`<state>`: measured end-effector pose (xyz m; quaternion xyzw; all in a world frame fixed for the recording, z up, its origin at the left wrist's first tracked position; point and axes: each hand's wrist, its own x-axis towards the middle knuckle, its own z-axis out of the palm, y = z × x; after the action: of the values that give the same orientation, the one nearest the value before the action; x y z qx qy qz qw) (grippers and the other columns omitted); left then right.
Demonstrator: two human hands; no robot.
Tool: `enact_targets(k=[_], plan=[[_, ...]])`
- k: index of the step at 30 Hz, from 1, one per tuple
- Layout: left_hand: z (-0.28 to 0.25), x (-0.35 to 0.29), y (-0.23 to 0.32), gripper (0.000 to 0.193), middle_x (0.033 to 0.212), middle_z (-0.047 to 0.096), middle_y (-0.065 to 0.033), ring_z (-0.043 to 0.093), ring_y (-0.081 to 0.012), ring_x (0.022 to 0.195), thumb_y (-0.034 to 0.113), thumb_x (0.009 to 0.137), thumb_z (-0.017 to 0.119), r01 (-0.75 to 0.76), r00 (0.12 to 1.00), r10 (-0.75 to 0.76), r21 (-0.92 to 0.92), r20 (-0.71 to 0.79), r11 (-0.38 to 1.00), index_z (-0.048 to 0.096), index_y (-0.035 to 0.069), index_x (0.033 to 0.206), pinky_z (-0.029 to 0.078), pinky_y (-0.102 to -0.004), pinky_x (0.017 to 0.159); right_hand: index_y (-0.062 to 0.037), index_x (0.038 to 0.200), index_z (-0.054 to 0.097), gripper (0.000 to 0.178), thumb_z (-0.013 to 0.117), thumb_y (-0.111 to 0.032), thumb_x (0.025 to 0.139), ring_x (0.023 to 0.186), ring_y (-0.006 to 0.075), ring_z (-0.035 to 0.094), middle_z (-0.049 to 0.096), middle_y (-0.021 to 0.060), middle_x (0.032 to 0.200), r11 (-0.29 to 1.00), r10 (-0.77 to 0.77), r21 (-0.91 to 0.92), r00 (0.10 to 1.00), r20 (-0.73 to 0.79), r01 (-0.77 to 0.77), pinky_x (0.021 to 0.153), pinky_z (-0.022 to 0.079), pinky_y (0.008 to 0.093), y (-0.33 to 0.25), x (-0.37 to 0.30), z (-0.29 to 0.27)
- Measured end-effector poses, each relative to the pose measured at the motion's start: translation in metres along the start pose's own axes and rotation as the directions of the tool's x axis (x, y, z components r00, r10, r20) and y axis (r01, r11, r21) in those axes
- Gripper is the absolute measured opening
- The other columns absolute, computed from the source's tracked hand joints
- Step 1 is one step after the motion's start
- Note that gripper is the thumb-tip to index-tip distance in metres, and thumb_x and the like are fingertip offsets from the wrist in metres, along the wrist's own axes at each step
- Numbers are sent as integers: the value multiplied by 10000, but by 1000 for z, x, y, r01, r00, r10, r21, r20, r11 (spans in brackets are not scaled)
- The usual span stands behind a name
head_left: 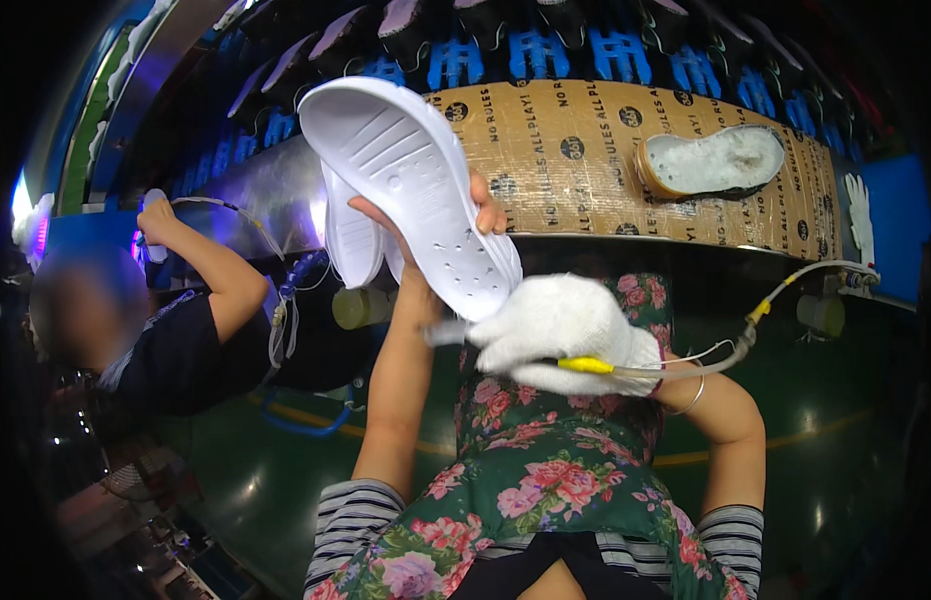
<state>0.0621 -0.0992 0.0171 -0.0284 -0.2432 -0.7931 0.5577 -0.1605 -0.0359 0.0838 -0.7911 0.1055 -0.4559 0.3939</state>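
Observation:
My bare left hand [489,208] is closed around the edges of a white shoe sole [436,190], held up and tilted with its ribbed, dotted face showing. Behind it hang one or more further white soles [353,240], partly hidden; I cannot tell how they are held. My right hand [561,325], in a white knitted glove, is closed on a hose-fed tool [584,366] with a yellow band. Its blurred grey tip [446,333] points left, just below the sole's heel end.
A cardboard sheet [546,165] covers the bench, with a sole-shaped piece [714,162] smeared white inside. A spare white glove [859,215] lies far right, near the clear hose [776,297]. Blue racks [538,55] carry shoes behind. At left, a co-worker's hand [158,222] holds something.

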Motion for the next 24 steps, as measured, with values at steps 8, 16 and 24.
enact_targets(k=[8, 16, 24], plan=[[-6, 21, 10, 1253, 1177, 619, -335, 689, -409, 916, 959, 708, 656, 308, 942, -305, -3, 141, 951, 418, 68, 1557, 559, -497, 758, -124, 1033, 776, 269, 793, -95, 766, 926, 269, 733, 766, 72, 1132, 928, -8, -371, 998, 64, 31, 761, 597, 393, -5, -12, 20], [-7, 15, 6, 1216, 1094, 700, -313, 757, -396, 871, 925, 725, 643, 519, 843, -538, 263, -2, 813, 554, -64, 1428, 649, -479, 716, -91, 1044, 769, 244, 789, -108, 801, 869, 281, 727, 767, 84, 1059, 920, -18, -390, 999, 36, 30, 740, 591, 400, 6, -17, 19], [-14, 21, 31, 1116, 1286, 660, -338, 744, -456, 1026, 778, 787, 746, 715, 696, -641, 393, -323, 578, 497, -22, 1524, 670, -537, 808, -148, 1047, 772, 336, 822, -32, 736, 884, 297, 728, 781, 75, 1107, 970, 99, -224, 995, 14, -93, 786, 591, 405, 18, -16, 11]])
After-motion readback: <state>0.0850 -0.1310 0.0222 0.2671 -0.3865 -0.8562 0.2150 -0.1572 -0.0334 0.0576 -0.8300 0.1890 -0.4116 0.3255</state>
